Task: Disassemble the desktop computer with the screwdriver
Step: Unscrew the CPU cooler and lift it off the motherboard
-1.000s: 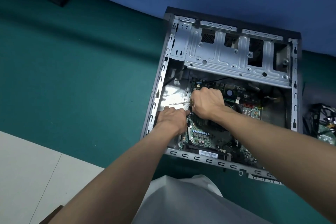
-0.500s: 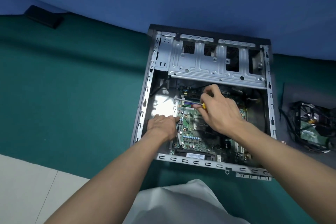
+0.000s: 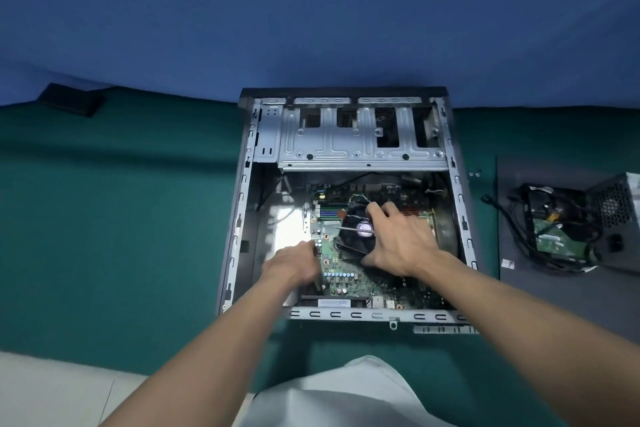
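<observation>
The opened desktop computer case (image 3: 346,204) lies flat on the green mat (image 3: 121,218) at the centre of the frame, its motherboard (image 3: 346,274) exposed. The right hand (image 3: 401,243) is spread over the black cooler fan (image 3: 356,236), fingers curled round its edges, with the thin metal shaft of the screwdriver (image 3: 353,229) lying across the fan under the fingers. The left hand (image 3: 291,265), blurred, rests at the board's left edge; whether it pinches anything I cannot tell. At the right edge sits a removed power supply (image 3: 613,218) with cables.
</observation>
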`<state>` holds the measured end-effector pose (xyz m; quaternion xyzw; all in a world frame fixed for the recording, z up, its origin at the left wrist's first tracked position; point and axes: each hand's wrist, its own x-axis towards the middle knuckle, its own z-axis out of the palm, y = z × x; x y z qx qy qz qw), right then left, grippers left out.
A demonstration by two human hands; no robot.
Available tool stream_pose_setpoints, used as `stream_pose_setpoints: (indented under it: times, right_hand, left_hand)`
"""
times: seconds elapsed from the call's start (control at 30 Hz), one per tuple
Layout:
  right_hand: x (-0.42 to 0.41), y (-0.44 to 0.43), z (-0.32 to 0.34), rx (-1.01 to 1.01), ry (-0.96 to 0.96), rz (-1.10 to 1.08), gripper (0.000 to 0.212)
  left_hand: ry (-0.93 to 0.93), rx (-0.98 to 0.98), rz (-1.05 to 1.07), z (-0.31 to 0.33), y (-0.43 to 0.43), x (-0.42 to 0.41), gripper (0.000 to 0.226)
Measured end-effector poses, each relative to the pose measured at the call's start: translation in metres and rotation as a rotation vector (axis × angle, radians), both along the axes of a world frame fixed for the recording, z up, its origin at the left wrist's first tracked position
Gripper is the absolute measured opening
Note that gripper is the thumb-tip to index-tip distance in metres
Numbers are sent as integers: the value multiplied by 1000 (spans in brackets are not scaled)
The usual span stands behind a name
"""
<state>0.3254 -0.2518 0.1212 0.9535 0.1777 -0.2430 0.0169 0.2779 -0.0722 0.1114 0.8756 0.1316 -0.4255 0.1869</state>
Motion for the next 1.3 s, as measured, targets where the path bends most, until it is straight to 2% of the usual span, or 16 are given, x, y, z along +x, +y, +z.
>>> stream_pose_setpoints:
  times: [0.1, 0.17, 0.27, 0.4, 0.47, 0.57, 0.7, 0.8, 1.03, 1.3]
  right_hand:
    - [0, -7, 23, 160, 0, -117, 85]
    - [-2, -22, 46, 320, -2, -222, 79]
    - [-5, -54, 85, 508, -83, -356, 72]
    - [-4, -109, 117, 623, -222, -534, 73]
    - [-3, -139, 117, 645, -248, -630, 74]
    - [-3, -176, 96, 606, -246, -766, 73]
    - [-18, -196, 49, 471, -183, -859, 72]
    - [-37, -196, 16, 369, -101, -885, 72]
    - [-60, -201, -24, 143, -109, -930, 70]
    - [-47, -225, -27, 202, -126, -869, 72]
  left_hand:
    - [-130, 76, -5, 4, -14, -3, 39]
    - [-322, 157, -53, 8, -27, 0, 50]
    - [-646, 169, -179, 16, -48, 16, 78]
    - [-950, 150, -297, 26, -81, 43, 61]
    - [-932, 167, -369, 29, -98, 53, 65]
    - [-771, 149, -422, 28, -119, 67, 75]
    - [-556, 241, -415, 27, -143, 76, 108]
    - [-483, 269, -398, 29, -150, 81, 120]
    - [-454, 268, -370, 34, -153, 82, 120]
    - [-438, 276, -376, 40, -153, 79, 120]
